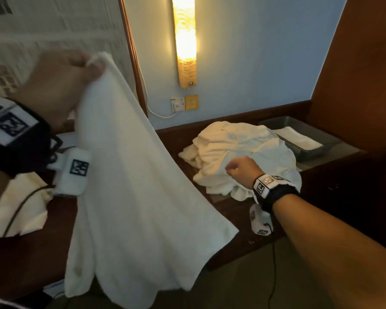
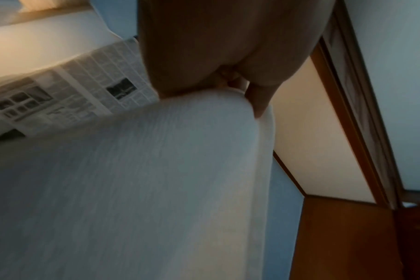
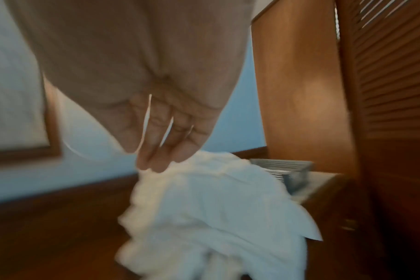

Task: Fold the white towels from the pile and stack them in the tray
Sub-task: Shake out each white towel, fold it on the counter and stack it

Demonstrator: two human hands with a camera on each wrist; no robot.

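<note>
A blue wall with a glowing lamp fills the top. A dark wood counter crosses the middle. My left hand, upper left, pinches a hanging white towel. My right hand, fingers straight, touches the towel pile at center right, beside the tray.

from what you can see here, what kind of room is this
Probably a hotel room or its housekeeping corner: a lit wall lamp above a dark wooden counter, a pile of white towels, and a louvred wooden door.
</note>
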